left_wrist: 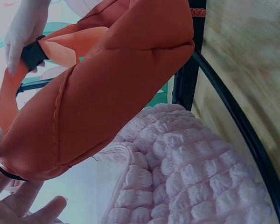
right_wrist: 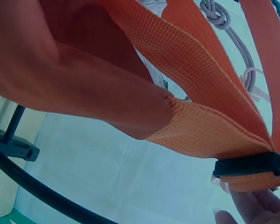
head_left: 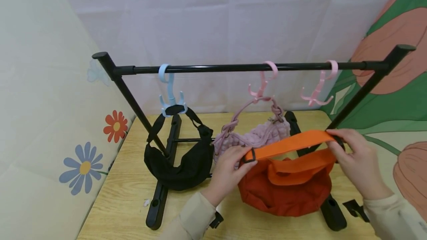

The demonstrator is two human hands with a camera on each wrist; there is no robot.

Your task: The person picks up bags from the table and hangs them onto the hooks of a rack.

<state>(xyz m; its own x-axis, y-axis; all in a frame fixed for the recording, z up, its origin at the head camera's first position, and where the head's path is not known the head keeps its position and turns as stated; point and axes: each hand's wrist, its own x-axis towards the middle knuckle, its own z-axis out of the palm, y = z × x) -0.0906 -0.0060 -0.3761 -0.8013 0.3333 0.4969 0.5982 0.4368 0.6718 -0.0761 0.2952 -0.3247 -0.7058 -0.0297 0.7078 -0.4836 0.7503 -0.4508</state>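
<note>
An orange-red bag [head_left: 287,192] hangs from its orange strap [head_left: 293,144], held up between both hands in front of the rack. At the strap's left end, my left hand [head_left: 230,171] pinches beside a black slider buckle [head_left: 249,155]. My right hand [head_left: 358,160] grips the other end, by a black buckle [right_wrist: 249,165] seen in the right wrist view. Behind the orange bag, a lilac quilted bag [head_left: 253,134] hangs on a pink hook [head_left: 261,82]. The pink hook at the right [head_left: 318,86] carries nothing.
A black rack [head_left: 220,68] stands on the wooden table [head_left: 116,195]. At its left a black bag [head_left: 180,173] hangs from a light blue hook [head_left: 171,92]. The rack's feet [head_left: 333,214] reach toward the front. Flower-printed cloth [head_left: 393,55] covers the right side.
</note>
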